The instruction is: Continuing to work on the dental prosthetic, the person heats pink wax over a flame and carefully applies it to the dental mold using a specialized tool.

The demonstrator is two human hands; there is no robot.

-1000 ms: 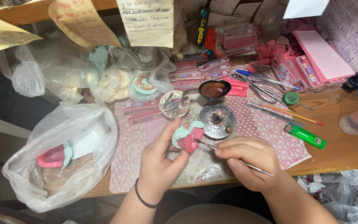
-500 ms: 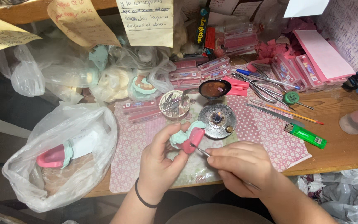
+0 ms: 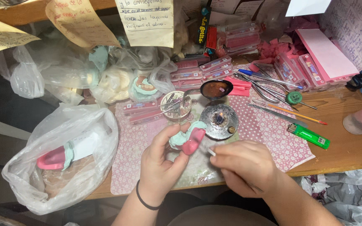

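Working Close to a Lit Burner

Watching from the head view, I see the left hand (image 3: pixel 161 165) pinching a small pink-and-pale-green dental model (image 3: pixel 188 139) between thumb and fingertips, lifted just above the patterned mat (image 3: pixel 269 138) at the front of the worktop (image 3: pixel 348 150). The right hand (image 3: pixel 244 167) is curled shut around a thin metal instrument (image 3: pixel 210 152), whose tip points at the model's lower edge; most of the shaft is hidden in the fist.

My worry is the round metal burner (image 3: pixel 219 121) just beyond the model, with a small flame showing at its centre. The model sits very near it, so a slight push forward could, I judge, soften the pink material or scorch fingertips. A slip of the instrument could gouge the model or jab the left thumb (the grip looks light). The plastic bag (image 3: pixel 59 167) at left is well apart from the flame, but the green lighter (image 3: pixel 309 136) lies near it.
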